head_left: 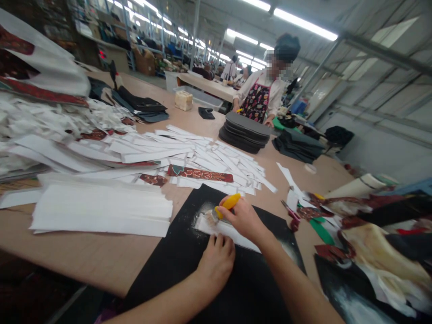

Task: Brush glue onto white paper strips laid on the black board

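One brush (230, 204), yellow handle, in right hand (243, 218), grip closed around it. Bristles at left end of white strip (238, 236), which lies on black sheet (168, 266) on the counter (101, 258). Left hand (219, 257) palm down, fingers bent, fingertips at strip's near edge; can't tell if that grip pinches it. White specks on sheet around strip's left end. White stack (101, 209) left of sheet, loose pile (189, 150) beyond, scissors (294, 220) at sheet's right edge. Co-worker (254, 101) across, behind dark stack (245, 134).
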Motion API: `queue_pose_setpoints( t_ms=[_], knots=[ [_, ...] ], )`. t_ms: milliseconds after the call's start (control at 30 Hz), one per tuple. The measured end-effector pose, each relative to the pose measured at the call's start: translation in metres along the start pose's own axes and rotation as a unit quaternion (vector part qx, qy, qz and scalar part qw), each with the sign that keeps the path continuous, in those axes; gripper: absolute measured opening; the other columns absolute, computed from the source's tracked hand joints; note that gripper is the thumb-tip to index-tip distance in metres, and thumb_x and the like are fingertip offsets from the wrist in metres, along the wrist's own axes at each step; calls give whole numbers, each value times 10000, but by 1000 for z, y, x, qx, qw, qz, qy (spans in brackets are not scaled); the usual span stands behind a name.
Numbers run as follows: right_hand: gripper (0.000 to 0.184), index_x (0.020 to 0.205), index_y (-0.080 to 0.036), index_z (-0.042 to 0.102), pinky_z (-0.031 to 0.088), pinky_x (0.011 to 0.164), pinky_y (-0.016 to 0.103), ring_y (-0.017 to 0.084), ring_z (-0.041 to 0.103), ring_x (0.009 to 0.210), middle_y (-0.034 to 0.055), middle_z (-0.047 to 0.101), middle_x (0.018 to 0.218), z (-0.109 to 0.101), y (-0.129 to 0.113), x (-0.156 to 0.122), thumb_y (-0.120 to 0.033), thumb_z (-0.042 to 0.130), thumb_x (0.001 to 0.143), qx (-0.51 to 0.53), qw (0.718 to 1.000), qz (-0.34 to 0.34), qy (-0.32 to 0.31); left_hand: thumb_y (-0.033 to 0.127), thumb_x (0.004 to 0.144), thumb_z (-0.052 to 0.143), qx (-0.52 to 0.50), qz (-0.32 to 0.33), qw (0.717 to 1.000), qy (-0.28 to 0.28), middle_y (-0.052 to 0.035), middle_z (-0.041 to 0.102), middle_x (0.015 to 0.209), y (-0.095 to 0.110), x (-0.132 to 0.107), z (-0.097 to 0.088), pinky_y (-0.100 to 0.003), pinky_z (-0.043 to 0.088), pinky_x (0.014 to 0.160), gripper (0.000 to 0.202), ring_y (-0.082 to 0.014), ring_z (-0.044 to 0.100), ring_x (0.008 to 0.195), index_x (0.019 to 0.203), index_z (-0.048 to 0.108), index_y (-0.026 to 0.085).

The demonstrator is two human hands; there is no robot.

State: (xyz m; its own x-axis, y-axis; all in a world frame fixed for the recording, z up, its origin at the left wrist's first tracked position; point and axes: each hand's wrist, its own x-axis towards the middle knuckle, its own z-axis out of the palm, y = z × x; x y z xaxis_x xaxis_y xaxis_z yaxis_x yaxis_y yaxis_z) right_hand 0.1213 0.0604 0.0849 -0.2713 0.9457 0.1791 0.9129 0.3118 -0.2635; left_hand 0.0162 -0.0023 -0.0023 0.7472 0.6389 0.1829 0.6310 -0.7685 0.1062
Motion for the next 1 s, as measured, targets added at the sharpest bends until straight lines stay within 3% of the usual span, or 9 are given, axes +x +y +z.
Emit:
queue_pose_setpoints(
  t_ms=[67,133,200,333,400,500,700,867,1000],
  knots=[
    [200,806,-192,634,412,728,266,156,597,739,20,666,776,-4,23,-22,-292,463,831,44,998,31,-22,108,842,386,12,2,1000,0,-155,565,1049,0,-2,-2,-443,432,841,341,-259,520,954,1147,536,73],
    [222,774,-187,632,424,654,245,150,603,671,19,662,715,-13,58,-54,-303,448,823,27,990,134,-24,78,828,383,24,3,1000,1,-151,562,1064,1,-4,-5,-424,427,849,365,-249,520,953,1163,526,78],
    [242,716,-174,623,417,577,258,171,597,610,41,644,642,-31,96,-95,-316,446,798,-26,967,253,4,40,806,387,32,1,999,0,-143,564,1057,0,-5,-9,-412,427,839,389,-241,520,947,1165,527,92],
    [285,591,-178,589,420,629,331,238,592,641,98,618,598,-65,137,-174,-374,460,753,-117,923,356,88,15,788,388,16,-10,1000,-20,-118,586,926,1,9,-20,-402,428,763,312,-239,528,864,985,611,111],
    [343,686,-186,623,435,680,336,242,604,718,95,647,689,-67,134,-198,-454,431,780,-97,914,367,147,36,803,394,-9,8,1000,-21,-103,582,861,8,25,-24,-400,415,758,250,-235,523,839,848,624,124],
    [397,907,-198,627,452,734,334,220,609,790,73,662,844,-51,117,-215,-502,386,827,-17,914,330,236,86,838,401,-58,75,995,-19,-80,573,843,30,58,-21,-364,411,735,217,-220,517,836,801,607,146],
    [315,1102,-212,561,462,707,329,178,589,676,29,640,738,-10,98,-219,-366,404,877,23,902,297,313,123,843,431,-88,109,988,-58,-69,583,874,80,112,-3,-308,421,685,186,-208,535,854,835,616,147],
    [299,1099,-230,565,459,708,331,184,583,699,21,629,708,7,101,-216,-237,370,874,45,903,270,330,91,846,375,-43,144,986,-66,-83,588,881,98,124,1,-331,426,688,238,-228,545,880,849,610,131],
    [313,1036,-210,596,447,712,342,194,579,716,41,644,731,11,103,-209,-162,352,846,50,899,265,345,114,860,349,-3,163,984,-69,-87,588,889,93,123,2,-333,422,701,248,-226,554,878,876,596,132]
  ],
)
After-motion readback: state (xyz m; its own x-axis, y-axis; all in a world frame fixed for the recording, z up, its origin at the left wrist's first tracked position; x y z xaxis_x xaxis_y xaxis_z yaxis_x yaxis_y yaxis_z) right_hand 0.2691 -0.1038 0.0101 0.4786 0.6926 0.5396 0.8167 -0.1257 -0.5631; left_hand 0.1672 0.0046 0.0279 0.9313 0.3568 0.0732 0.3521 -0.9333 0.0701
